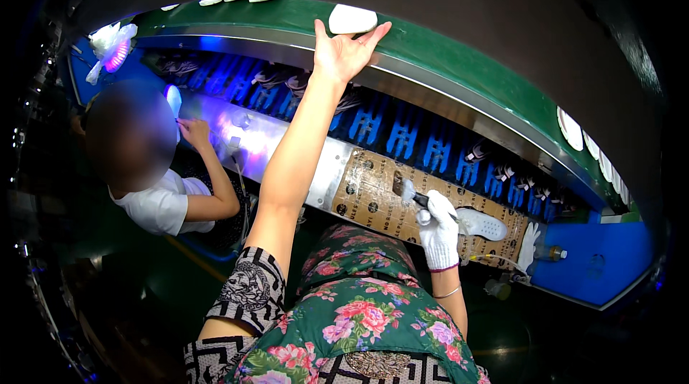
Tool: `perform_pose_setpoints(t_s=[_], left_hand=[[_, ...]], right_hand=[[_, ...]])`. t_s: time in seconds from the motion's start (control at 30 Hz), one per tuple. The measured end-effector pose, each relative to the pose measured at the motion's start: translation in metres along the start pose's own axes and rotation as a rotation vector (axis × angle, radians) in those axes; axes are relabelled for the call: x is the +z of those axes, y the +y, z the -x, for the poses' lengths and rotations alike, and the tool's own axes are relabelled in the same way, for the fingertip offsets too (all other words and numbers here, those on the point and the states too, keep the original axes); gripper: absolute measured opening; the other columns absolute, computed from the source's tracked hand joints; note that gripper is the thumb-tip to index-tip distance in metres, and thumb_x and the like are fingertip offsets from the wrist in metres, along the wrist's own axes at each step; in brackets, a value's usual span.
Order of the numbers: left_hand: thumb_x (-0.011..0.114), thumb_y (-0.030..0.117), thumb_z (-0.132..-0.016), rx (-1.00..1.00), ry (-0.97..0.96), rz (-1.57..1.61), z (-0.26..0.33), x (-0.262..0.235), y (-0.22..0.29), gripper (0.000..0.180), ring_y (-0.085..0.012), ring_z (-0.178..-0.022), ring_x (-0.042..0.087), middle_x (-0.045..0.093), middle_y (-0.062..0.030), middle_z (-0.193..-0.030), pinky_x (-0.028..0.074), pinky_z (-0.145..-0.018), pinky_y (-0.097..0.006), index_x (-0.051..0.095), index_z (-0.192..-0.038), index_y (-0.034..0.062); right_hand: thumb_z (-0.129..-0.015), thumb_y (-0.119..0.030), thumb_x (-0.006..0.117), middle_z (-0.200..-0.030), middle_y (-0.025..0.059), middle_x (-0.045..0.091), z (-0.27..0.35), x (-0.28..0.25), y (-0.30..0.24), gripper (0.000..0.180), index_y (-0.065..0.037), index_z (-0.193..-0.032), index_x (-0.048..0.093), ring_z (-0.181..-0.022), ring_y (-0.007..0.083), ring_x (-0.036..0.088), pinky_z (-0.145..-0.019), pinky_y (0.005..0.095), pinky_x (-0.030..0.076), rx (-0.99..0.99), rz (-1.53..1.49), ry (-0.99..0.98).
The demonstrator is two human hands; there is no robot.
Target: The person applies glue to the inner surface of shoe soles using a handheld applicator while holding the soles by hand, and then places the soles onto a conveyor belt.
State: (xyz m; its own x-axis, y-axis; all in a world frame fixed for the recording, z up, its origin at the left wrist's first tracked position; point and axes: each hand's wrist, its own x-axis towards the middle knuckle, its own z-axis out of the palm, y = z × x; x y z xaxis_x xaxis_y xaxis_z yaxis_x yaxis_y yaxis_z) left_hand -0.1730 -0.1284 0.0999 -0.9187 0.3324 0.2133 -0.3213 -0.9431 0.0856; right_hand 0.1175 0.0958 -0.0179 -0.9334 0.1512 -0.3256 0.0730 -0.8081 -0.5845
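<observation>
My bare left hand (343, 56) reaches far forward, its thumb and fingers spread around a white shoe sole (352, 19) on the green conveyor belt (430, 57). Its fingertips are at the sole's near edge; whether they press on it I cannot tell. In a white knitted glove, my right hand (439, 222) is closed on a brush (419, 199) with a dark handle and pale bristles. The bristles are over the cardboard-covered bench (369, 197). Just right of that hand, a pale grey shoe sole (482, 225) lies on the cardboard.
Blue racks (402, 141) holding shoe parts run beneath the belt. More white soles (570, 129) sit on the belt at right. A spare white glove (530, 246) and a small bottle (557, 253) are at the bench's right end. At left a co-worker (161, 197) handles a sole under violet light.
</observation>
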Motion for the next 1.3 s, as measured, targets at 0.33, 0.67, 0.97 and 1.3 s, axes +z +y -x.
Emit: perform_pose_setpoints(t_s=[0.33,0.67,0.97,1.3], left_hand=[[0.080,0.026,-0.070,0.796,0.254,-2.045,-0.001,0.006,0.005,0.074,-0.0361,-0.106,0.057,0.058,-0.0238,-0.114,0.050,-0.090,-0.045,0.046,-0.132,0.0029],[0.081,0.034,-0.064,0.484,0.038,-2.172,-0.068,0.005,0.013,0.091,-0.0458,-0.110,0.053,0.059,-0.0267,-0.120,0.045,-0.096,-0.050,0.039,-0.141,0.0063],[0.068,0.021,-0.072,0.818,0.651,-2.524,-0.047,0.014,0.147,0.030,-0.0307,-0.113,0.054,0.066,-0.0071,-0.114,0.040,-0.094,-0.049,0.072,-0.101,0.0140],[0.070,0.005,-0.079,0.927,0.256,-1.895,0.064,0.030,0.124,0.012,-0.0172,-0.075,0.061,0.059,-0.0101,-0.086,0.051,-0.063,-0.029,0.061,-0.085,0.0002]], right_hand=[[-0.087,-0.001,0.065,-0.098,0.0118,0.064,0.006,-0.013,0.001,0.022,0.002,-0.109,0.062,-0.066,0.0142,0.055,-0.058,0.0243,0.046,-0.063,0.106,0.079],[-0.087,-0.001,0.065,-0.097,0.0092,0.063,0.001,-0.003,0.005,0.021,0.003,-0.108,0.063,-0.069,0.0136,0.054,-0.060,0.0237,0.045,-0.037,0.159,0.062],[-0.089,-0.001,0.063,-0.099,0.0063,0.063,0.004,0.000,0.009,0.022,0.002,-0.111,0.063,-0.072,0.0115,0.054,-0.061,0.0237,0.045,0.013,0.161,0.080],[-0.089,-0.002,0.063,-0.103,0.0067,0.063,-0.011,0.008,0.005,0.025,0.000,-0.114,0.063,-0.069,0.0111,0.053,-0.060,0.0220,0.044,-0.028,0.149,0.067]])
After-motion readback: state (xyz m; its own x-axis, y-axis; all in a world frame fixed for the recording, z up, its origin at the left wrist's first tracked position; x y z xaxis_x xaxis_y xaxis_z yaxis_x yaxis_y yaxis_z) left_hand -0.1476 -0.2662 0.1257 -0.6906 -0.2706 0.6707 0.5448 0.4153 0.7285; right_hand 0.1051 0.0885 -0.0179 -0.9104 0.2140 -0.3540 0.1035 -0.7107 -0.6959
